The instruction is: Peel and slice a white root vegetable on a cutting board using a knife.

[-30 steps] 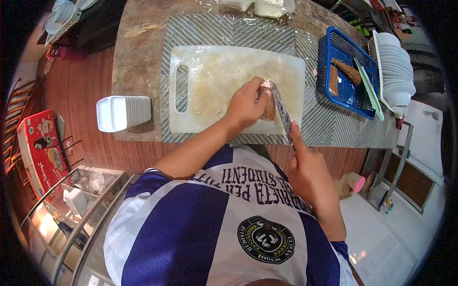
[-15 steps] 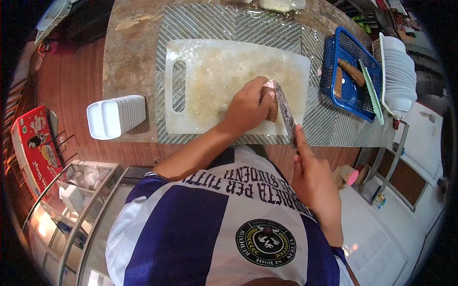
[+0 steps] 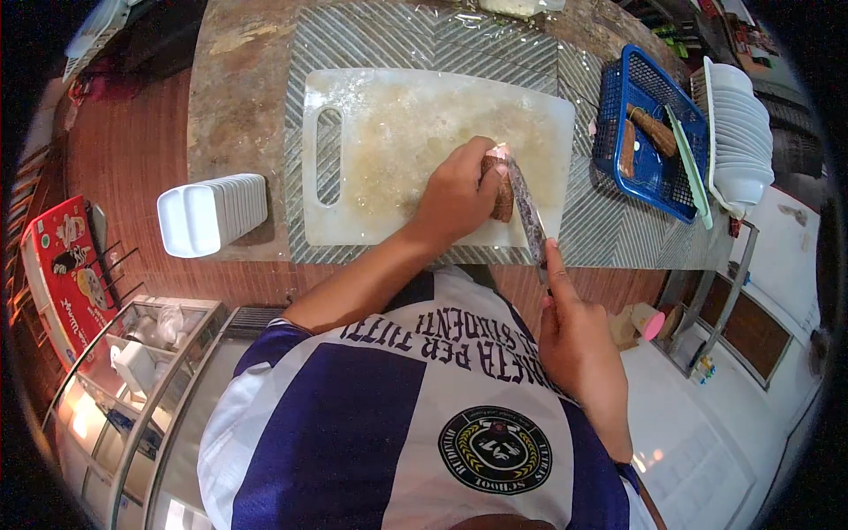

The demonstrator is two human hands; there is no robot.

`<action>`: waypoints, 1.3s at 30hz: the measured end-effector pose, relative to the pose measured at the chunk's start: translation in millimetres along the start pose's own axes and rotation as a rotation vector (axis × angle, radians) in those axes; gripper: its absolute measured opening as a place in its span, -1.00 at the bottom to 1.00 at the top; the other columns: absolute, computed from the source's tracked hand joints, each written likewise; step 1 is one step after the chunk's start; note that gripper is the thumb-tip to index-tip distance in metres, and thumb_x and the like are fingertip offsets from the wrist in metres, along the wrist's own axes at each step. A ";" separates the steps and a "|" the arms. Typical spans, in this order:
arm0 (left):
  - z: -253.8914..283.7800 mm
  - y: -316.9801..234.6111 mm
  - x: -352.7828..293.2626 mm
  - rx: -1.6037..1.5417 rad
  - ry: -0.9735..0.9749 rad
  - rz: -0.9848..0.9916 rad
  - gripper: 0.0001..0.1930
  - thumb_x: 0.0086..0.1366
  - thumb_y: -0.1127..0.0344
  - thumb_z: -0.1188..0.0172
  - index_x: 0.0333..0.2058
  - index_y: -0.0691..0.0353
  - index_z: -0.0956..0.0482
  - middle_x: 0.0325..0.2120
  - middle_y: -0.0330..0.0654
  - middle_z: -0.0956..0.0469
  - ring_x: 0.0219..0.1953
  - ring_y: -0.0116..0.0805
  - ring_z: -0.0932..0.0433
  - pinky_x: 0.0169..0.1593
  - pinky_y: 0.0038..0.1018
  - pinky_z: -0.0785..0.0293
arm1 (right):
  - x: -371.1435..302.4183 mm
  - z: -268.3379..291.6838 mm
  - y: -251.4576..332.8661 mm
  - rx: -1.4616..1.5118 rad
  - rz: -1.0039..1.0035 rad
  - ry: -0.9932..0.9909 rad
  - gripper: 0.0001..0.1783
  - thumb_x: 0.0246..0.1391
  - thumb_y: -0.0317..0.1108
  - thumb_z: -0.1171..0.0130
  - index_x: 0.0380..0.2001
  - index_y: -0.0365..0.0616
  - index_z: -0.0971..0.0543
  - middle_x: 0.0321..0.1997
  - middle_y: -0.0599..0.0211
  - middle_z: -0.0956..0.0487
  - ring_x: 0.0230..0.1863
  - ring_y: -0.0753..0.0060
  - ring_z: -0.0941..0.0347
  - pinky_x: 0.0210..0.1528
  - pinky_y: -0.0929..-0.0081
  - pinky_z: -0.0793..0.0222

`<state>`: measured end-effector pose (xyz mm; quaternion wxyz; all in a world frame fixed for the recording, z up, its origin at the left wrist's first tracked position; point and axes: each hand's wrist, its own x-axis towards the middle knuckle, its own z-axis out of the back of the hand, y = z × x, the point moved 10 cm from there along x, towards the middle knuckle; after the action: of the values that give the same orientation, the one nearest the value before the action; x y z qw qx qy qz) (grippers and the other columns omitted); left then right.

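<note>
Over board (image 3: 415, 110), brown root (image 3: 503, 202) partly hidden, knife (image 3: 526, 205), handle barely visible

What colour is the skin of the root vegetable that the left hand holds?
The root vegetable has brown skin; the head view shows it best.

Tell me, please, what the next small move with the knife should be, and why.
Probably draw the knife in the right hand lightly along the brown root: its far end looks pale while the side below is brown, the blade is right beside that end, and the left hand holds it over the cutting board.
</note>
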<state>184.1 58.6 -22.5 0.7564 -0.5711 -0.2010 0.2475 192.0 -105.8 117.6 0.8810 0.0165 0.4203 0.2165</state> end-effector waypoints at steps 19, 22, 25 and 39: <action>0.6 -0.2 0.8 -0.035 -0.010 -0.023 -0.77 0.34 0.32 -0.24 -0.08 0.23 -0.47 -0.46 0.00 -0.51 -0.43 -0.08 -0.54 -0.28 -0.29 -0.48 | -17.5 -16.1 -13.7 0.026 0.000 0.056 -0.13 0.22 -0.47 -0.02 0.52 0.08 0.06 -0.50 -0.43 -0.55 -0.38 -0.50 -0.54 -0.20 -0.35 -0.41; 0.4 -0.5 0.4 -0.039 -0.021 -0.020 -0.76 0.34 0.31 -0.24 -0.08 0.22 -0.47 -0.46 0.01 -0.51 -0.43 -0.08 -0.54 -0.28 -0.28 -0.48 | -21.1 -17.7 -16.0 0.047 0.000 0.041 -0.14 0.23 -0.45 -0.02 0.52 0.12 0.06 -0.50 -0.43 -0.54 -0.39 -0.51 -0.53 -0.20 -0.36 -0.40; -1.2 1.3 0.2 -0.040 -0.027 -0.012 -0.75 0.34 0.30 -0.24 -0.07 0.22 -0.46 -0.45 0.02 -0.53 -0.42 -0.07 -0.55 -0.28 -0.27 -0.49 | -25.2 -20.5 -18.4 0.043 -0.017 0.050 -0.15 0.25 -0.43 -0.01 0.52 0.14 0.05 -0.51 -0.43 -0.54 -0.40 -0.52 -0.53 -0.20 -0.37 -0.40; -3.3 4.6 0.8 -0.060 0.012 0.103 -0.77 0.32 0.30 -0.22 -0.12 0.22 -0.46 -0.39 0.10 -0.56 -0.34 0.12 -0.56 -0.27 -0.12 -0.46 | -39.0 -29.8 -25.5 0.061 -0.104 0.058 -0.14 0.18 -0.55 0.00 0.51 0.20 -0.03 -0.43 -0.37 -0.54 -0.32 -0.46 -0.52 -0.21 -0.17 -0.41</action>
<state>186.0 57.6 -27.8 0.7265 -0.6045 -0.1743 0.2764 157.5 -148.9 121.5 0.8776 0.0153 0.4525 0.1577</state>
